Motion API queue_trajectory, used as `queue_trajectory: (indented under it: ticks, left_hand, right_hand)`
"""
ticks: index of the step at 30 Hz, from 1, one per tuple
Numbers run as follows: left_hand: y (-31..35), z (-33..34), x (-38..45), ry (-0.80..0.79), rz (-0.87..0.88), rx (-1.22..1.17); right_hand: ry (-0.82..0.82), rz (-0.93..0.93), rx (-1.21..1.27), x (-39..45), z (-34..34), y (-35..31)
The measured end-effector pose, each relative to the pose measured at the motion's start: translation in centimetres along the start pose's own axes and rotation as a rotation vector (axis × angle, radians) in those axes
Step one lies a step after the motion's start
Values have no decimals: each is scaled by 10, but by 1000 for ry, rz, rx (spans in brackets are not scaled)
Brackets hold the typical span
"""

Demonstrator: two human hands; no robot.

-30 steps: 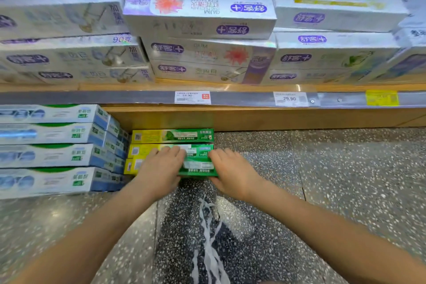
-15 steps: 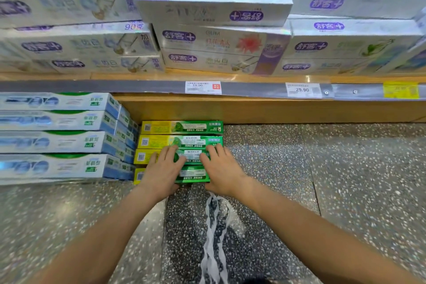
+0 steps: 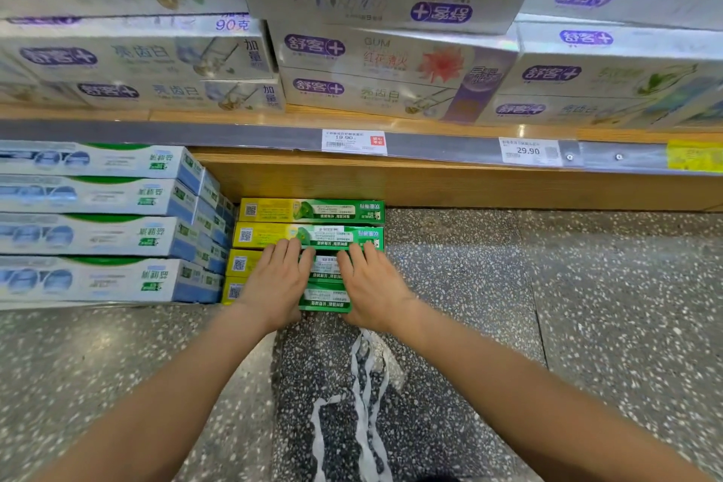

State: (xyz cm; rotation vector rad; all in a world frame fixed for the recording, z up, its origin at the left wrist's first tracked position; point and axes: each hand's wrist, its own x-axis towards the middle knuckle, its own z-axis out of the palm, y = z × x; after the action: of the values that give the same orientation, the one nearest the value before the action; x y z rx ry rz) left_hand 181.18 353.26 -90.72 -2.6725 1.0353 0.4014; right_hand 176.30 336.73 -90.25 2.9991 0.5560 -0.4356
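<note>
Several green and yellow toothpaste boxes (image 3: 313, 210) lie side by side in a row on the speckled floor, under the shelf. My left hand (image 3: 276, 282) lies flat on the two nearest boxes, fingers straight and reaching the second box from the back (image 3: 270, 235). My right hand (image 3: 371, 286) lies flat beside it on the right part of the same boxes. Between the hands a strip of the near boxes (image 3: 326, 288) shows. Both palms press down; neither hand curls round a box.
Blue and white toothpaste boxes (image 3: 94, 223) are stacked just left of the green row, touching it. The wooden shelf edge (image 3: 430, 184) with price tags (image 3: 354, 140) runs above, loaded with silver boxes (image 3: 391, 51). Bare floor (image 3: 547, 286) lies to the right.
Both hands slid forward over the green boxes, pushing the near ones toward the shelf; the row now lies closed up and the hands lie closer together.
</note>
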Motion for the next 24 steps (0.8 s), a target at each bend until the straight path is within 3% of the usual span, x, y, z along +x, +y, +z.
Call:
queue_trajectory:
  ticks: [5,9,10,14,20,24]
  left_hand:
    - [0,-9,-8,14,57,-102]
    - [10,-81,-28,-75,90,-211]
    - [15,-109,-35,-125,83,-254]
    - [21,-241,-70,-50,-2,-367]
    - [-16,-457,-168,173,-20,-291]
    - [-52,-611,-253,60,-147,-307]
  right_hand:
    - [-11,24,24,-19,-9,-1]
    - [92,-34,47,-49,-73,21]
    - [100,-39,22,-60,-101,29]
    - [51,-32,-76,-110,-242,56]
    - [135,-31,-110,-181,-477,58]
    - [234,-104,-120,-216,-634,32]
